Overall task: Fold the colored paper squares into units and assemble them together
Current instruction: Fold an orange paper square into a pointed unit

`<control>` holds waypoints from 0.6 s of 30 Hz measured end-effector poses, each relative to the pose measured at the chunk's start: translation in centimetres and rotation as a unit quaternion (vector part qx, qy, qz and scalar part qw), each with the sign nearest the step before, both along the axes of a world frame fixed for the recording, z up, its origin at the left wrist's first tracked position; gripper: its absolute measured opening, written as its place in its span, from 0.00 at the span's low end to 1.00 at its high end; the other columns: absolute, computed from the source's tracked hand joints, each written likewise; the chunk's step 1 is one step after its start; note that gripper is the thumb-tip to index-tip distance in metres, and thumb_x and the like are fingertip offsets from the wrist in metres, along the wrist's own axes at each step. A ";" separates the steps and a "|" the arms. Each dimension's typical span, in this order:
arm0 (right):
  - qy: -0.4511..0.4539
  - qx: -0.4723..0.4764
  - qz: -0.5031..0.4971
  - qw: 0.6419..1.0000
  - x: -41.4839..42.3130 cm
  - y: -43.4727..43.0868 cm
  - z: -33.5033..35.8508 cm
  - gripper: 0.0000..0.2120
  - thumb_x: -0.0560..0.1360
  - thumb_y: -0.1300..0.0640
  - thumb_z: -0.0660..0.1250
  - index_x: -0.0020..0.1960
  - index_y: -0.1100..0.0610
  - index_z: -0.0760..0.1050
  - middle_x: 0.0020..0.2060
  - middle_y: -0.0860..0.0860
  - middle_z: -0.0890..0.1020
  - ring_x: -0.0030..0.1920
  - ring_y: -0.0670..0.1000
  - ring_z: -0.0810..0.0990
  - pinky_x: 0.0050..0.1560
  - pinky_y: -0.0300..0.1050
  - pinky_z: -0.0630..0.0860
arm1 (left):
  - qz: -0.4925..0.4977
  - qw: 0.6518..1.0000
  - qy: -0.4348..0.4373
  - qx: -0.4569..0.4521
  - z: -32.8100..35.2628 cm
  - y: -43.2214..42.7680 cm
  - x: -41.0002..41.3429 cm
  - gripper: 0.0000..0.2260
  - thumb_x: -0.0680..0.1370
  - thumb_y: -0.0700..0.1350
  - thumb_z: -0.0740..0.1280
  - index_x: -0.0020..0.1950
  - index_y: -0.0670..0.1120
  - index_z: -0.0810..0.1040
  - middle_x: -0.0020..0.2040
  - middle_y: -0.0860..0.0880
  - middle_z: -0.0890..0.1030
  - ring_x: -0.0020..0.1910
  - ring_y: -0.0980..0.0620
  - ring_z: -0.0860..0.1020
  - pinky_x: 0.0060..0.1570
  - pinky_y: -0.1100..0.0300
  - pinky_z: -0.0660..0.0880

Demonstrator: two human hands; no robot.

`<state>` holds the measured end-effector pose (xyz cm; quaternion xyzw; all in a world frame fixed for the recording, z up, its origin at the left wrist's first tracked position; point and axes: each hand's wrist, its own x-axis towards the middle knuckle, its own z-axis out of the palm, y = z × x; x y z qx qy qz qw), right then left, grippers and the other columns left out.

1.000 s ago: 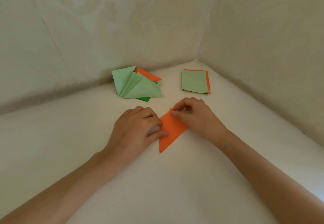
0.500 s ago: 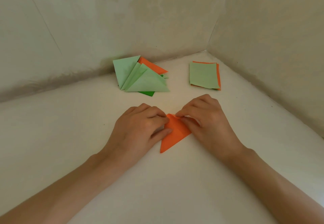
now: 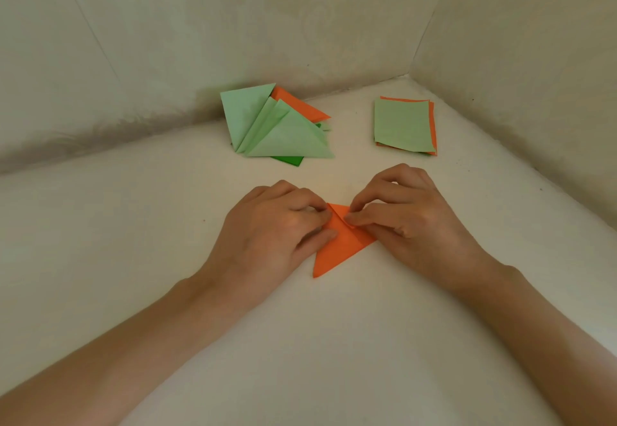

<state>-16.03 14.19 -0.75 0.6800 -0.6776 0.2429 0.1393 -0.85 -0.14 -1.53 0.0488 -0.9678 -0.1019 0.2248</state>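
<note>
An orange folded paper piece (image 3: pixel 337 252) lies on the white surface between my hands, its point aimed toward me. My left hand (image 3: pixel 273 228) presses on its left side with curled fingers, thumb on the paper. My right hand (image 3: pixel 407 215) pinches a small flap at the paper's top right, folding it over toward the middle crease. A pile of folded triangles (image 3: pixel 277 128), mostly light green with an orange and a dark green one beneath, lies behind my left hand. A stack of flat squares (image 3: pixel 402 125), light green on top of orange, lies behind my right hand.
The white surface (image 3: pixel 300 342) ends in a corner formed by two pale walls (image 3: pixel 521 58) close behind the papers. The right wall runs diagonally toward me past my right arm.
My right hand has folded the orange paper's top right flap inward, so the piece looks shorter and wider. My left hand has stayed pressing on the left side. The camera shifted a little.
</note>
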 end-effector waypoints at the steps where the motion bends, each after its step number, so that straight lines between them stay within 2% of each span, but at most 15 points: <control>1: 0.002 0.002 0.005 1.000 -0.1 0.0 0.0 0.09 0.73 0.60 0.64 0.42 0.56 0.83 0.41 0.49 0.83 0.47 0.51 0.72 0.48 0.44 0.65 | 0.002 1.000 -0.002 -0.001 0.0 0.0 0.0 0.17 0.76 0.55 0.58 0.46 0.49 0.84 0.47 0.54 0.82 0.45 0.52 0.77 0.43 0.62 0.67; 11: 0.024 0.002 -0.003 1.000 -0.1 -0.1 -0.3 0.09 0.73 0.61 0.63 0.43 0.57 0.83 0.42 0.49 0.83 0.49 0.52 0.72 0.48 0.47 0.66 | 0.013 1.000 -0.014 -0.004 0.1 0.2 0.1 0.17 0.76 0.55 0.58 0.46 0.50 0.84 0.48 0.51 0.80 0.44 0.50 0.76 0.39 0.60 0.69; 15: 0.029 0.002 0.005 1.000 -0.3 -0.1 -0.1 0.10 0.74 0.61 0.62 0.43 0.57 0.83 0.42 0.49 0.83 0.49 0.52 0.73 0.48 0.46 0.66 | 0.004 1.000 -0.003 -0.007 0.0 0.1 0.1 0.17 0.76 0.54 0.58 0.47 0.49 0.84 0.49 0.52 0.82 0.45 0.51 0.77 0.43 0.60 0.71; 18: 0.028 0.001 0.012 1.000 -0.4 -0.1 -0.2 0.10 0.74 0.61 0.63 0.43 0.57 0.83 0.42 0.48 0.84 0.50 0.52 0.73 0.49 0.46 0.67 | -0.001 1.000 -0.002 -0.009 -0.2 0.1 0.0 0.17 0.77 0.54 0.58 0.48 0.48 0.84 0.51 0.53 0.83 0.47 0.53 0.75 0.46 0.61 0.68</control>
